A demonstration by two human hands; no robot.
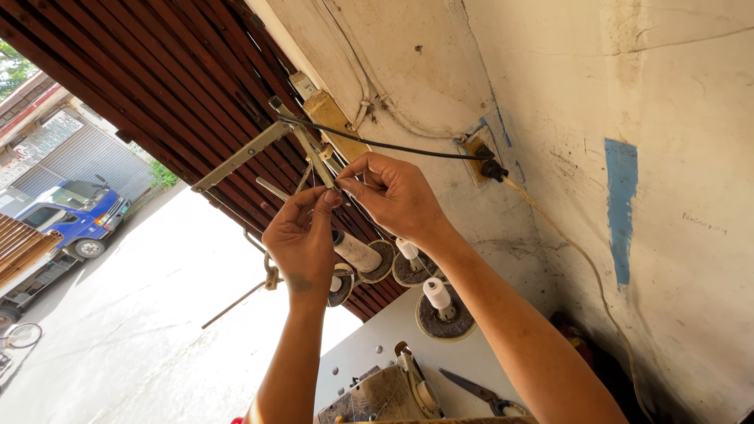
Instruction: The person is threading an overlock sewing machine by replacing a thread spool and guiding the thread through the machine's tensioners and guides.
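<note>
Grip, right hand (397, 192): thumb and forefinger pinched almost shut at the tip of the metal thread guide (318, 161) — whatever they hold is too fine to see, probably a thread end.
Grip, left hand (302, 235): fingers curled, thumb meeting forefinger just below the right hand's pinch — likely keeping the same strand taut so it can be steered at the guide.
Thread guide: thin metal arm raised above the spools, near the brown slatted shutter (157, 78); both hands are lifted to it, so the work sits at eye height.
Spools: white thread spools (357, 251) stand on round pads directly under the hands, which suits a strand rising up to the guide.
Tabletop (471, 361): white, lower down, with scissors (475, 389) lying at the near right.
In the way: a black cable (393, 147) runs from the wall plug (493, 169) across just above the fingers, close to the guide.
Far left: a blue truck (75, 212) on the sunlit street.
</note>
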